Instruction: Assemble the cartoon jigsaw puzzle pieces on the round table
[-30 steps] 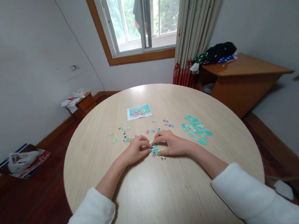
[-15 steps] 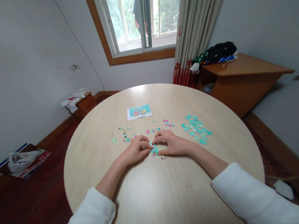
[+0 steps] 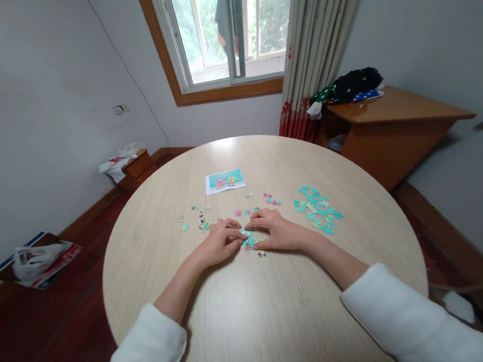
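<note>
Both hands rest on a round light-wood table, fingertips meeting over a small joined cluster of jigsaw pieces. My left hand has its fingers curled and pinched on a piece at the cluster's left edge. My right hand lies curled over the cluster's right side, fingertips pressed on the pieces. Loose coloured pieces lie scattered just beyond the hands. A heap of turquoise pieces sits to the right. The puzzle's reference picture lies farther back.
A wooden desk with dark clothing on it stands at the right by a red-patterned curtain. A window is behind the table. On the dark floor at left lie a plastic bag and a small wooden box.
Both hands have shifted very slightly over the cluster; the fingertips have closed in on the joined pieces. Nothing else has moved.
</note>
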Demonstrator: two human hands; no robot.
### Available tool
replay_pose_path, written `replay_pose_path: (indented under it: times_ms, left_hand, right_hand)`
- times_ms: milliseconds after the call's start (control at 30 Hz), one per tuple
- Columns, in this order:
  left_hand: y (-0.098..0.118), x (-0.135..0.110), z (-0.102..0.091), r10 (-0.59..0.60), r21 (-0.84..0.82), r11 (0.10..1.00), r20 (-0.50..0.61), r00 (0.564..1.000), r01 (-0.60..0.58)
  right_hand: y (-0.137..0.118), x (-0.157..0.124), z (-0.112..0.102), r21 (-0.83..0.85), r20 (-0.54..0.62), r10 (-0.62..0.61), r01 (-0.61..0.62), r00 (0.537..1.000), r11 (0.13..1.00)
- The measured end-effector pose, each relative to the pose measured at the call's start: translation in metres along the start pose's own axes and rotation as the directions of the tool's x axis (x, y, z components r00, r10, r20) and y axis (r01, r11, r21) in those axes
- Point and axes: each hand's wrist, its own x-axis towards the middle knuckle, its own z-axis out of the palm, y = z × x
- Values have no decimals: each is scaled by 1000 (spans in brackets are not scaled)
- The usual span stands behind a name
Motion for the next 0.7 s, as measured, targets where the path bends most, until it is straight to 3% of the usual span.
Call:
replay_pose_path:
  times_ms: [300, 533, 700]
  left_hand:
    - [6, 1, -3, -25, -6, 1000, -16, 1000, 24]
    - [1, 2, -8, -40, -91, 996, -199, 979, 22]
    - [6, 1, -14, 12, -39, 999, -110, 994, -17]
  right_hand:
    - [-1, 0, 3, -14, -40, 27, -27, 999, 1000]
    - [11, 5, 7, -25, -221, -26, 22, 975, 999]
    - [11, 5, 7, -14, -235, -63, 61, 970, 998]
